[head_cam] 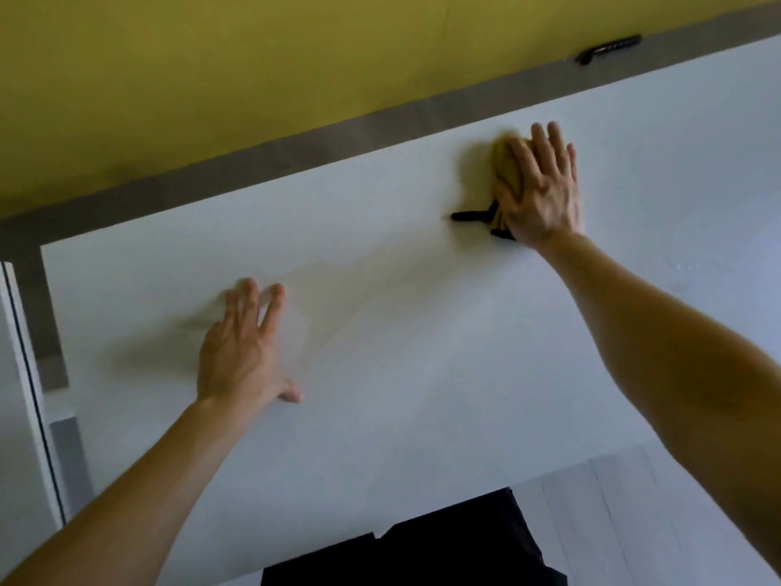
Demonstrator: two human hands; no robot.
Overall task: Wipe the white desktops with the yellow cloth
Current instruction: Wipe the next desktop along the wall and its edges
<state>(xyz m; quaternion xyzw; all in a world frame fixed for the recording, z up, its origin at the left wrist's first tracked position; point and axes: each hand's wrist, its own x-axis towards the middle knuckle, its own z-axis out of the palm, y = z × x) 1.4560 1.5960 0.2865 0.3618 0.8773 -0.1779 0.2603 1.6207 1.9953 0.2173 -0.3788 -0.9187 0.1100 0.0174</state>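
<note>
Right hand [539, 192]: I see it flat, pressing the cloth [507, 164] (partly hidden) on the desk [422, 353].
Left hand [243, 353]: fingers spread wide, palm down.

- Soft, even light is washing the white worktop [422, 332] in a pale grey-blue tone.
- Faint shadows are spreading left of the left hand [241, 348] and the yellow cloth [505, 162].
- Motion blur is smearing the fingers [249, 298] and cloth; the whole picture is looking soft.
</note>
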